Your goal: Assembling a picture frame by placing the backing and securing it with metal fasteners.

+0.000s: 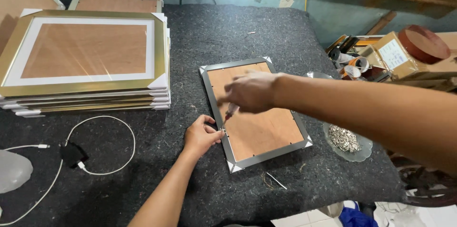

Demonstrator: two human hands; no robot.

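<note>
A small silver picture frame (216, 108) lies face down on the dark felt, its brown backing board (262, 129) up. My left hand (202, 135) rests at the frame's left edge, with the fingertips pinched against the rail. My right hand (250, 91) reaches across the frame from the right. It grips a small red-handled tool (230, 111), whose tip points down at the left rail beside my left fingers. White corner protectors cap the frame's corners.
A stack of larger gold frames (85, 55) sits at the left, with more frames behind it. A white cable with a black charger (72, 153) lies at the front left. A glass dish of small metal pieces (346, 139) is right of the frame. Boxes and clutter (395, 55) crowd the right.
</note>
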